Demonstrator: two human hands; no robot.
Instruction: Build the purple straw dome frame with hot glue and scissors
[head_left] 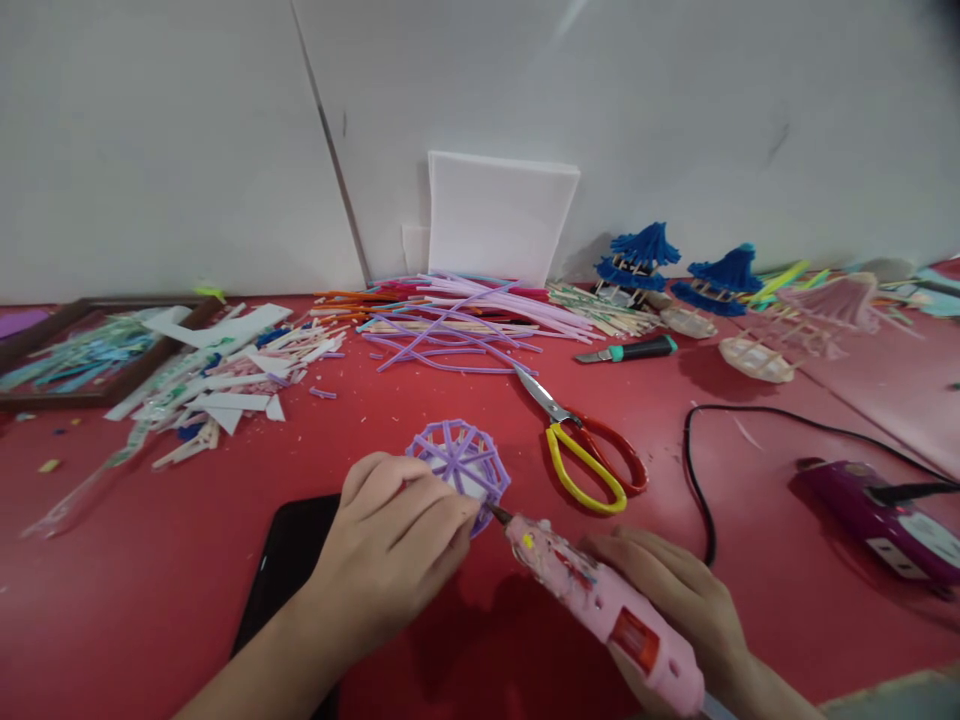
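A small round frame of purple strips (459,455) with spokes meeting at its centre is near the middle of the red table. My left hand (397,540) pinches its near edge, fingers closed round it. My right hand (675,590) is wrapped round a pink hot glue gun (600,605). The gun's dark nozzle tip is at the frame's lower right rim, close to my left fingertips. Whether glue is coming out cannot be seen. Part of the frame is hidden behind my left fingers.
Scissors (577,440) lie right of the frame, with a cutter (630,349) behind. A phone (289,550) lies under my left forearm. Purple strips (457,330), paper scraps (240,400), blue-roofed models (645,260) and a purple power strip (881,520) with a black cable surround the work.
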